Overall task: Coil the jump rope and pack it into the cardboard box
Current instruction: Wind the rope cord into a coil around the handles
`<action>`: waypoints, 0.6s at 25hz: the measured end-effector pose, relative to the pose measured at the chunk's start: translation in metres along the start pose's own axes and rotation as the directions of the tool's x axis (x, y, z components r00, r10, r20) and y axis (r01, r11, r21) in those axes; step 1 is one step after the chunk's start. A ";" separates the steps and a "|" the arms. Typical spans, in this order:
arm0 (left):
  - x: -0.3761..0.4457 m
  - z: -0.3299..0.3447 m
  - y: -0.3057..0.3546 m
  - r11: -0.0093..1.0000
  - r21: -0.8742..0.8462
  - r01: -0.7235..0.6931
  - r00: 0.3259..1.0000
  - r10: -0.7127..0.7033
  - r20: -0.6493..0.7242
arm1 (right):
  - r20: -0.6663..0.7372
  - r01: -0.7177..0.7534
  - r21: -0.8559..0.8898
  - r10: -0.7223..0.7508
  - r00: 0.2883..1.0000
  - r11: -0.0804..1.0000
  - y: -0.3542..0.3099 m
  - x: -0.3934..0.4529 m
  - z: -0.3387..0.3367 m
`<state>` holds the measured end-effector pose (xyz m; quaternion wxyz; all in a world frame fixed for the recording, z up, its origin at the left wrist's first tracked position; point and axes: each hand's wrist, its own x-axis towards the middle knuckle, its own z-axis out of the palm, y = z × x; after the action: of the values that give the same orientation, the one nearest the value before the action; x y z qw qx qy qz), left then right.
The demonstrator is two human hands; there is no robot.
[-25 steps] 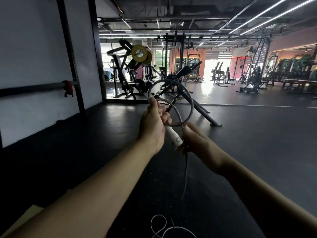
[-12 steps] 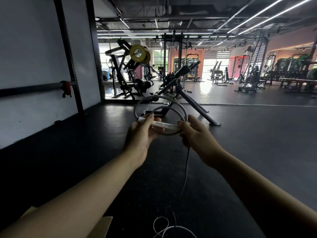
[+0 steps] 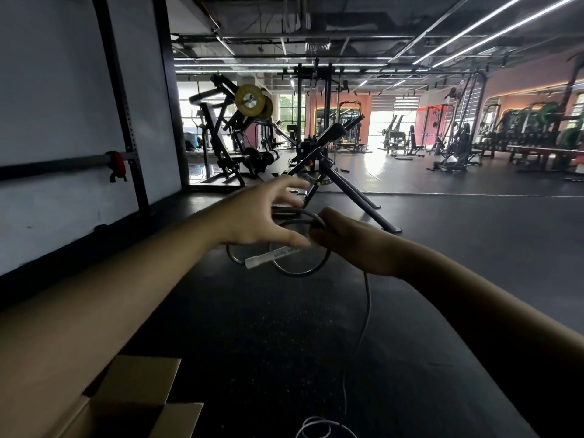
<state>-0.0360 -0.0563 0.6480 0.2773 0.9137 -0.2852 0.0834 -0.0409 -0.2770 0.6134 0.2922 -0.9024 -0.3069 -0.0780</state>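
Observation:
My right hand (image 3: 350, 245) grips the grey jump rope (image 3: 303, 270) where its loops cross, holding two or three coils in front of me. The rope's white handle (image 3: 271, 257) sticks out to the lower left across the coils. My left hand (image 3: 262, 216) hovers just above and left of the coils with fingers spread, thumb close to the handle. From my right hand the free rope (image 3: 366, 311) hangs down to loose loops (image 3: 319, 428) on the floor. The open cardboard box (image 3: 142, 393) stands at the bottom left, partly hidden by my left forearm.
Dark rubber gym floor (image 3: 252, 327) lies below my hands. An angled black bench frame (image 3: 335, 165) stands just beyond them. A white wall with a black rack upright (image 3: 126, 121) runs along the left. Weight machines (image 3: 240, 134) fill the background.
My left hand has let go of the handle and opened above the coils. The coils now hang from my right hand alone. The view has tipped down, showing more of the box.

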 end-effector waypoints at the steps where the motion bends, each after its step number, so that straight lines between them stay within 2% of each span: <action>1: 0.005 0.002 0.010 0.999 0.038 0.004 0.996 -0.007 0.094 | -0.013 0.049 0.048 -0.049 0.999 0.998 -0.002 0.002 -0.001; 3: 0.012 0.011 0.020 1.000 0.018 0.022 0.988 -0.024 0.150 | -0.026 0.147 0.181 -0.145 0.989 0.972 -0.003 0.003 -0.003; 5: 0.014 0.019 0.020 0.998 -0.049 0.030 0.994 -0.024 0.107 | -0.019 0.196 0.269 -0.198 0.980 0.943 -0.004 0.001 -0.004; 8: 0.008 0.028 0.015 0.995 -0.095 0.035 0.998 -0.031 0.046 | 0.015 0.181 0.275 -0.192 0.981 0.944 -0.006 -0.002 -0.004; 12: -0.002 0.031 0.012 0.977 -0.211 0.004 0.997 0.013 0.080 | 0.001 0.107 0.204 -0.109 0.994 0.973 -0.003 -0.004 -0.006; 15: -0.006 0.029 0.010 0.925 -0.378 0.022 0.995 -0.056 -0.080 | -0.080 -0.026 0.370 0.060 0.995 0.929 0.008 -0.012 -0.018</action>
<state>-0.0466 -0.0768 0.6264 0.4618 0.8442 -0.2650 0.0624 -0.0455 -0.2987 0.6207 0.4714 -0.8336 -0.2829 -0.0530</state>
